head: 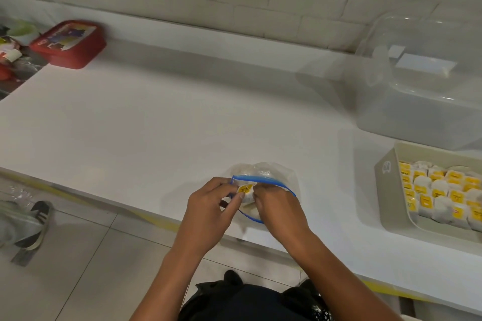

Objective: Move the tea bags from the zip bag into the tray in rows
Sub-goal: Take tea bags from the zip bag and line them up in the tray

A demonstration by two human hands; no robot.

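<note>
A person stands at a white desk (156, 125), both hands at the mouth of a clear plastic zip bag with a blue seal strip (263, 180) lying near the desk's near edge. The left hand (208, 216) and right hand (276, 206) meet over a white tea bag with a yellow tag (245, 190) at the bag's opening; the fingers of both hands are curled and pinch it. To the right, a beige rectangular plastic tray (386, 190) holds rows of similar tea bags (443, 195). A clear plastic container (417, 91) sits beyond the tray. A red lidded box (70, 44) rests at the far left.
</note>
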